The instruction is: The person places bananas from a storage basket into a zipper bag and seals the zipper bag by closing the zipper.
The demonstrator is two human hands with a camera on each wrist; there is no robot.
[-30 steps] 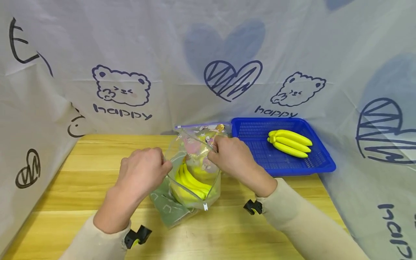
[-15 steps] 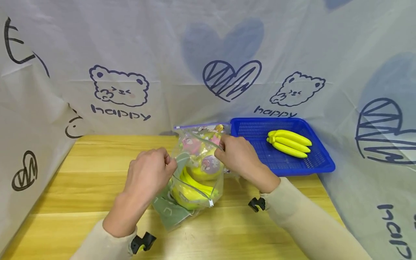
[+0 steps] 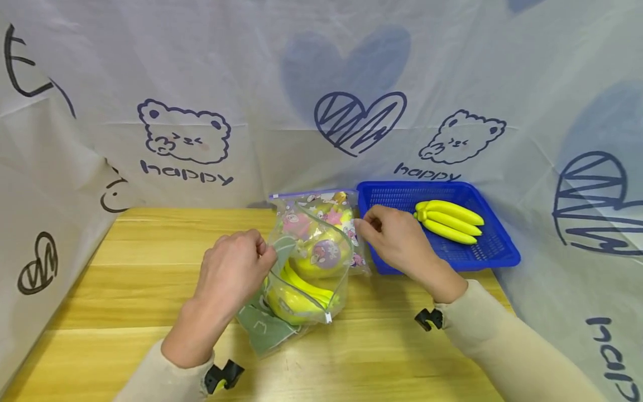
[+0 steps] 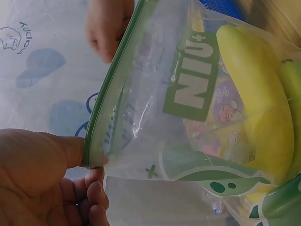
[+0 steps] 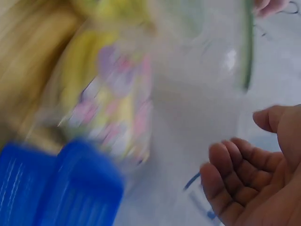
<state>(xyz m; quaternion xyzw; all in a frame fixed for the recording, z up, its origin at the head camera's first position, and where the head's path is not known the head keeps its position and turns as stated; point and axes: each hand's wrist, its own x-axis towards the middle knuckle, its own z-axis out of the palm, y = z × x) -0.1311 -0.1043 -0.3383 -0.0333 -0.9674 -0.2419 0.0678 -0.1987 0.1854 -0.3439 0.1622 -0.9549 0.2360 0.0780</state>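
My left hand [image 3: 232,273] pinches the green zip edge [image 4: 113,75] of a clear zip bag between thumb and fingers. The bag [image 4: 190,77], printed with green shapes and letters, stands with its mouth spread apart. Through its clear side shows a bunch of yellow bananas [image 3: 306,287]. My right hand [image 3: 399,240] is off the bag, between it and the blue basket. In the right wrist view its fingers are loosely bent and apart from the thumb, with nothing held. Behind stands a second zip bag [image 3: 359,258] with a purple zip and cartoon prints, yellow fruit inside it.
A blue plastic basket [image 3: 432,263] at the back right holds another bunch of yellow bananas [image 3: 449,220]. Under everything is a wooden table [image 3: 145,279]. A white cloth [image 3: 271,84] with bear and heart drawings hangs behind and at both sides.
My right hand has let go of the bag's edge and moved right toward the basket. My left hand has shifted slightly right, still pinching the zip edge.
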